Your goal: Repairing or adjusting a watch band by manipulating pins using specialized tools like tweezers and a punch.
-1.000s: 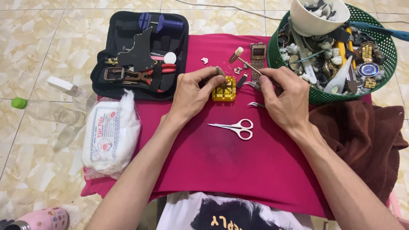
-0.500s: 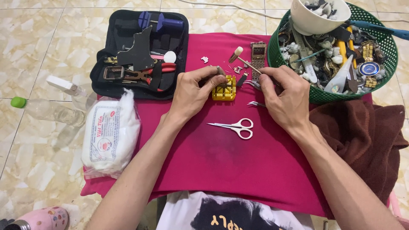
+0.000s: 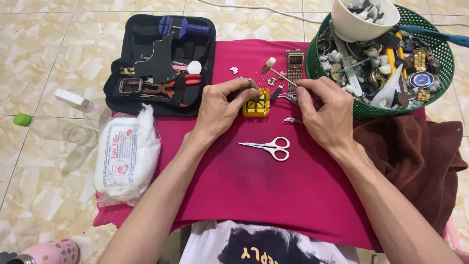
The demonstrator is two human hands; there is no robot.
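Note:
A small yellow slotted block (image 3: 257, 104) sits on the magenta cloth (image 3: 254, 181). My left hand (image 3: 222, 105) rests beside it, fingertips pinching a thin dark piece over the block's top. My right hand (image 3: 325, 115) grips a thin metal tool near a metal watch band (image 3: 294, 63), just right of the block. Tweezers (image 3: 293, 120) lie under my right hand. White-handled scissors (image 3: 270, 146) lie in front of both hands.
An open black tool case (image 3: 161, 63) with pliers lies back left. At back right a green basket (image 3: 386, 58) full of watch parts holds a white bowl (image 3: 364, 17). A bag of cotton (image 3: 127, 154), a clear bottle (image 3: 58, 129) and a brown towel (image 3: 415, 161) flank the cloth.
Both hands stay at the yellow block; only the fingers shifted slightly. Nothing else moved.

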